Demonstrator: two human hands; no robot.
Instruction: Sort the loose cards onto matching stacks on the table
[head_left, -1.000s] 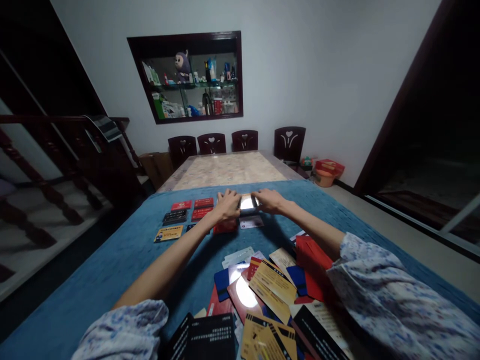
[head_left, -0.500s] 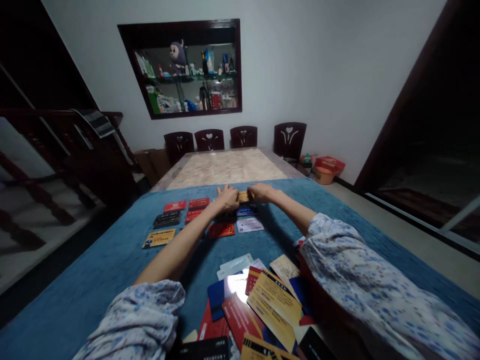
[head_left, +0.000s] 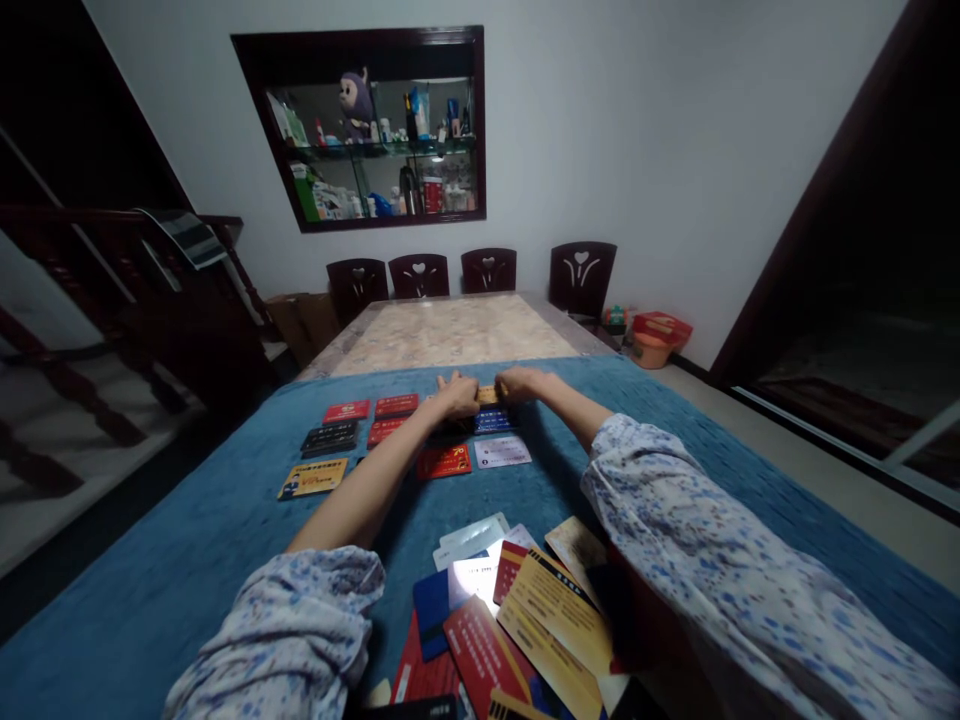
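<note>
At the far end of the laid-out cards, both hands are at a gold card stack (head_left: 487, 396). My left hand (head_left: 456, 394) has its fingers closed at the stack's left side. My right hand (head_left: 520, 383) pinches its right edge with curled fingers. Just below lie a blue card stack (head_left: 493, 421) and a white card (head_left: 502, 452). A red and gold card (head_left: 444, 461) is left of the white one. My left forearm hides part of the rows. Further left are red cards (head_left: 396, 405), a black card stack (head_left: 330, 438) and a gold VIP card (head_left: 312, 478).
A loose heap of mixed cards (head_left: 487, 640) lies close to me, partly under my right sleeve. A blue cloth (head_left: 187, 550) covers the near table; the far part shows a beige tabletop (head_left: 465, 330). Several dark chairs (head_left: 489, 272) stand behind it.
The view has shifted slightly. Both hands stay at the gold stack, and my right forearm has moved a little to the left over the heap.
</note>
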